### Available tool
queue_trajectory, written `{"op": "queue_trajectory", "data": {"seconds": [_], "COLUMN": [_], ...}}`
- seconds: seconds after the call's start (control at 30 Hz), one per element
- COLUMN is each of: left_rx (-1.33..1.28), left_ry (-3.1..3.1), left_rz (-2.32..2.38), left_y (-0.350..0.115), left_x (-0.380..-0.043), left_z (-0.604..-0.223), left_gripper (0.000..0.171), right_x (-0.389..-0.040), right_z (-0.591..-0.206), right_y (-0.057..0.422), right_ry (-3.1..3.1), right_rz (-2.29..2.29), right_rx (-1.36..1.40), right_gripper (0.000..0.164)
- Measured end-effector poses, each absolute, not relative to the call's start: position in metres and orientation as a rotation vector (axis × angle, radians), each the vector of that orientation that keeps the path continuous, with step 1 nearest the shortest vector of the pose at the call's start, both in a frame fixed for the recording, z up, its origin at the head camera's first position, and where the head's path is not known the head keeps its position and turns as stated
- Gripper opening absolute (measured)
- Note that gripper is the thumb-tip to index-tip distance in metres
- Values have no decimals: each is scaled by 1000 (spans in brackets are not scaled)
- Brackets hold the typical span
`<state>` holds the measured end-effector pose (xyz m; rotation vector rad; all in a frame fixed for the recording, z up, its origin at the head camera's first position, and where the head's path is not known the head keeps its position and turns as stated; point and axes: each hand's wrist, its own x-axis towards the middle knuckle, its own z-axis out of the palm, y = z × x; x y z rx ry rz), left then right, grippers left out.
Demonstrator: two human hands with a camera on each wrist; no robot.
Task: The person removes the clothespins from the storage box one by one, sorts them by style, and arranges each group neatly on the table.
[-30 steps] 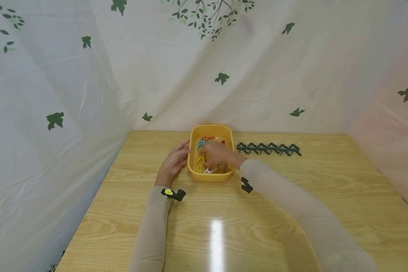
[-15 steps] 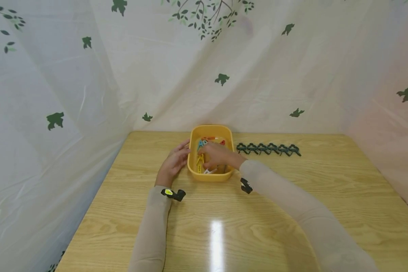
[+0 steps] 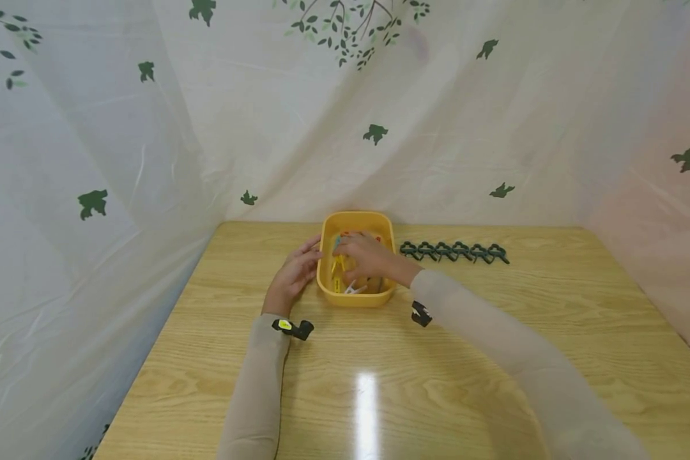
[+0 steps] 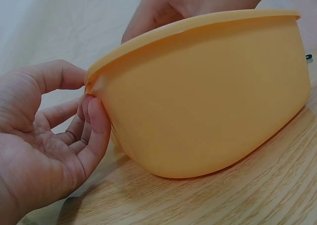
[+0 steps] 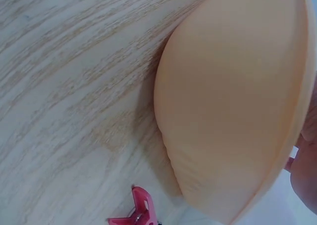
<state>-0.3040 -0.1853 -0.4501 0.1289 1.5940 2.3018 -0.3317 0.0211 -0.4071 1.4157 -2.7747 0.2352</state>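
A yellow plastic basket (image 3: pixel 356 299) stands near the table's back edge, holding several clothespins. Yellow pins (image 3: pixel 337 276) and a white pin (image 3: pixel 353 289) show; red and blue ones lie partly under my right hand (image 3: pixel 370 259). That hand reaches in over the basket's right side, thumb apart from the fingers, fingertips down among the pins; I cannot tell whether it grips one. My left hand (image 3: pixel 294 273) is at the basket's left side. In the left wrist view, its thumb touches the rim (image 4: pixel 193 24) and its curled fingers (image 4: pixel 96 126) hold just beneath it.
Right of the basket, several dark green clips (image 3: pixel 454 251) lie in a row. One clip (image 5: pixel 138 210) looks pink in the right wrist view. A patterned white sheet (image 3: pixel 437 128) hangs behind the wooden table (image 3: pixel 466 358).
My right hand has shifted slightly toward the back right inside the basket, now covering more of the blue pins. The left hand and basket have stayed put.
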Motion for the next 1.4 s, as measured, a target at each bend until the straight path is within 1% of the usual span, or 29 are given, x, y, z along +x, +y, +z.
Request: {"op": "queue_trajectory", "data": {"seconds": [0.23, 0.47, 0.7, 1.2, 1.4], "left_rx": [141, 120, 35, 22, 20], "left_ry": [1595, 1587, 1556, 1570, 1585], "left_rz": [2298, 2309, 2370, 2371, 2370], "left_y": [-185, -185, -184, -184, -183], "left_x": [-303, -303, -310, -313, -313], "left_z": [-450, -450, -460, -464, -464], "left_gripper": [57, 56, 55, 52, 51], "right_x": [-324, -313, -309, -303, -301], "right_z": [-400, -385, -375, -374, -375], "right_y": [28, 46, 69, 123, 143], "right_ry": [-2564, -2493, -2469, -2478, -2482], "right_rz": [260, 338, 411, 317, 325], "right_rx": [1467, 1475, 1424, 1339, 1310], "right_gripper": [43, 45, 48, 50, 48]}}
